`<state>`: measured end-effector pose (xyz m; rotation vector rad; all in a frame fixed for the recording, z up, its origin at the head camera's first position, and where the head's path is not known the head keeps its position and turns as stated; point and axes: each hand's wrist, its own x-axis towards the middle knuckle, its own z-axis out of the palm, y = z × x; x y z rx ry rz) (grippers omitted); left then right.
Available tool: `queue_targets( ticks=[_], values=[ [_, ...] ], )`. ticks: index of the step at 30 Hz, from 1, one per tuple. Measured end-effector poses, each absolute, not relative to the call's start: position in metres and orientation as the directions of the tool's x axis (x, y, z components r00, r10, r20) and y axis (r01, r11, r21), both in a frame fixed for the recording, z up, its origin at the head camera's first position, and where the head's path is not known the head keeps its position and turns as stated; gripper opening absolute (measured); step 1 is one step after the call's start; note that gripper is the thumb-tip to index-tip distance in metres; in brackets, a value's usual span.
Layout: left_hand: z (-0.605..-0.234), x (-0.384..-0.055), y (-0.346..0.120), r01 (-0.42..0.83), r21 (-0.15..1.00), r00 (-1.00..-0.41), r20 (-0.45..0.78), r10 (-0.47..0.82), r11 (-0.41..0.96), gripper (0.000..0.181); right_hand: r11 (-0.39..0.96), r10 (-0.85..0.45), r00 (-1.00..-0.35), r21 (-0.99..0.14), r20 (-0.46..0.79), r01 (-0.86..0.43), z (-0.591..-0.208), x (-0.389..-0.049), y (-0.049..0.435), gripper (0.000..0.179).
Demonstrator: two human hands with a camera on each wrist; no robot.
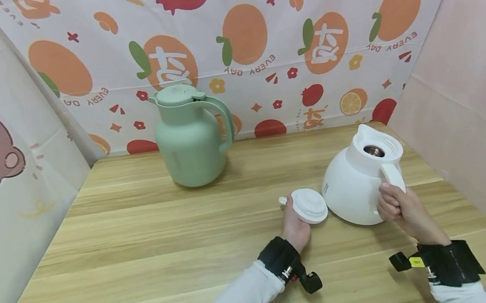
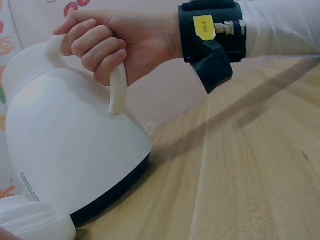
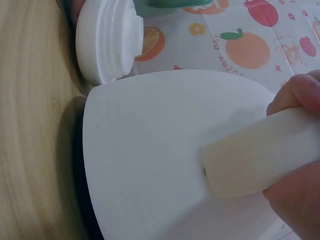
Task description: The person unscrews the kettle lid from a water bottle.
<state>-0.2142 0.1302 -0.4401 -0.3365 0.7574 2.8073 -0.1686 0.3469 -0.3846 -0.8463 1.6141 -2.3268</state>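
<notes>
My left hand [image 1: 296, 230] holds a round white lid [image 1: 310, 205] low over the table, its small lever pointing left. Right beside the lid is a white thermos jug [image 1: 350, 186] with its mouth uncovered and the dark metallic inside showing. My right hand [image 1: 410, 214] grips the jug's handle [image 1: 393, 176], fingers curled round it in the left wrist view. The lid's stepped, threaded-looking side [image 3: 107, 42] shows in the right wrist view, close to the jug's lower wall. Most of the left hand is hidden in both wrist views.
A green thermos jug [image 1: 190, 138] with its lid on stands at the back left of the wooden table [image 1: 147, 266]. Behind the table hangs a fruit-print cloth [image 1: 253, 88]. Pale cloth walls close off the left and right sides.
</notes>
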Motion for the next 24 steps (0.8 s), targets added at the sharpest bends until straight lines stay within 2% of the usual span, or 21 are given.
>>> queue_targets(
  ticks=[10,16,20,23,24],
  values=[
    [-0.431,-0.211,0.118,-0.173,0.565,-0.959,-0.283,0.008,-0.806,0.047,-0.436,-0.464,-0.797,-0.883,0.386,-0.174,-0.387,-0.169,0.346,0.038],
    [-0.432,-0.219,0.106,-0.27,0.726,-0.936,-0.353,-0.004,-0.633,0.037,-0.446,-0.465,-0.794,-0.879,0.391,-0.172,-0.387,-0.17,0.346,0.038],
    [-0.519,-0.279,0.111,-0.279,0.806,-0.923,-0.375,-0.086,-0.521,0.027,-0.442,-0.457,-0.801,-0.88,0.387,-0.173,-0.386,-0.169,0.346,0.039],
    [-0.599,-0.335,0.115,-0.295,0.814,-0.91,-0.399,-0.113,-0.501,0.02,-0.415,-0.447,-0.819,-0.895,0.359,-0.166,-0.386,-0.168,0.346,0.039],
    [-0.608,-0.343,0.114,-0.306,0.81,-0.903,-0.413,-0.116,-0.501,0.02,-0.413,-0.449,-0.821,-0.897,0.352,-0.159,-0.386,-0.168,0.346,0.039]
  ],
)
